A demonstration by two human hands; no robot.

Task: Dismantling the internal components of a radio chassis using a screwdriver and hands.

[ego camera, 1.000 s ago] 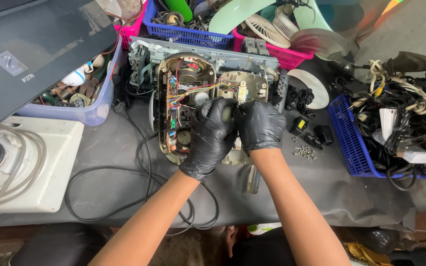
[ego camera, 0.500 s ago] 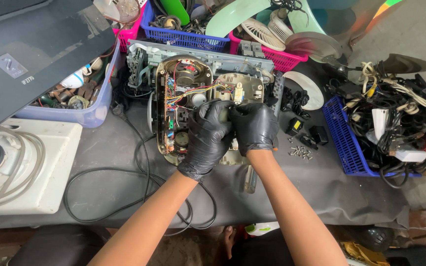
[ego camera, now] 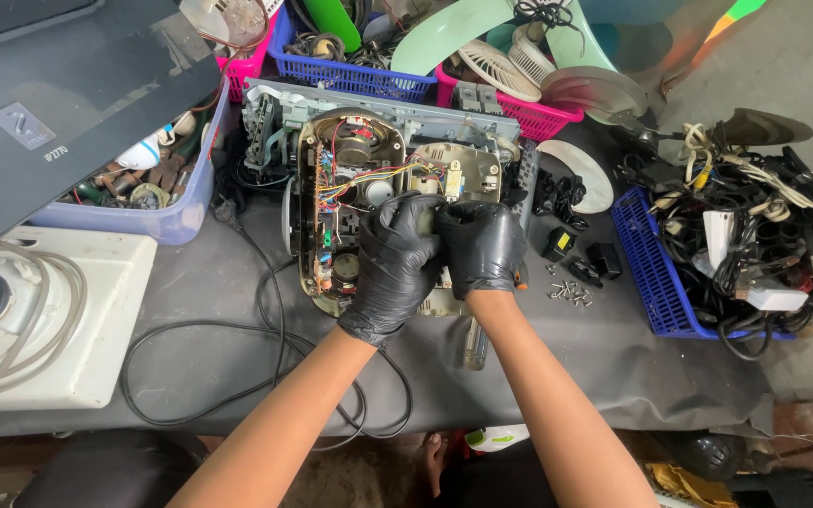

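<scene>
**Gripping an opened appliance at a cluttered repair bench**

Item 1. Left hand (ego camera: 397, 263), black glove: fingers curled and pressed together over a small part at the middle of the opened appliance (ego camera: 369, 202). What exactly is pinched is hidden by the glove.

Item 2. Right hand (ego camera: 482, 246), black glove: closed in a fist-like clamp, knuckle to knuckle with the left. Both hands bear on the same spot, judged a two-handed hold so that one steadies while the other works the part.

Item 3. Opened appliance: casing off, lying flat on the grey table cover (ego camera: 613, 357), directly ahead of the person, circuit side up. Coloured wires (ego camera: 359, 179) fan across its board; the face-up lie keeps the inside reachable from above.

Item 4. Loose screws (ego camera: 571, 293): small heap just right of the right hand, near the appliance, probably parked within reach.

Item 5. Black power cord (ego camera: 237, 348): loops from the appliance toward the table's near edge.

Item 6. Screwdriver (ego camera: 474, 341), clear handle: lies under the right wrist, unheld.

Item 7. Blue basket (ego camera: 656, 282), right: tangled cables and plugs, well apart from the hands.

Item 8. Pink basket (ego camera: 519, 113) and another blue basket (ego camera: 350, 75), rear: fan parts and oddments.

Item 9. White machine (ego camera: 39, 320), left, with clear tubing.
</scene>
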